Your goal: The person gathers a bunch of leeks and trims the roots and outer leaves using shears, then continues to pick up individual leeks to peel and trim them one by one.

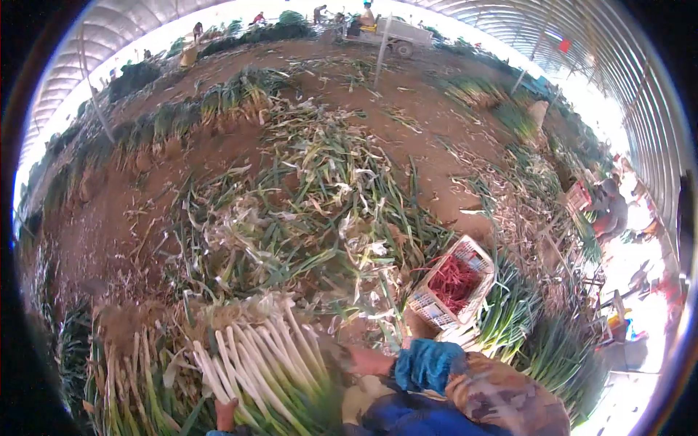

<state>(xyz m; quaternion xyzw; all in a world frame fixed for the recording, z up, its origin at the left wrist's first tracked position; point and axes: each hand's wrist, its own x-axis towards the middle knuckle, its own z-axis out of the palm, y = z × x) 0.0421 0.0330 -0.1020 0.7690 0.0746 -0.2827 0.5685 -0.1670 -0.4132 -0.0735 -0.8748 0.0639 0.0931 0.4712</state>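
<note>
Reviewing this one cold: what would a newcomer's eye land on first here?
Probably the fan of pale-stemmed green onions at the bottom, left of centre, with the left hand at its lower left edge. Next come the bright red strands in the pale basket right of centre, then the litter of leaves spread across the middle.

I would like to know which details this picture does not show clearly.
All in the head view:
Right hand: blurred, so its grip is unclear.
Left hand: forearm mostly cut off by the bottom edge.
Pale stalks: leafy ends cut off by the bottom edge.
Crate: floor hidden by red strands.
Distant person: too small to tell what is held.
</note>
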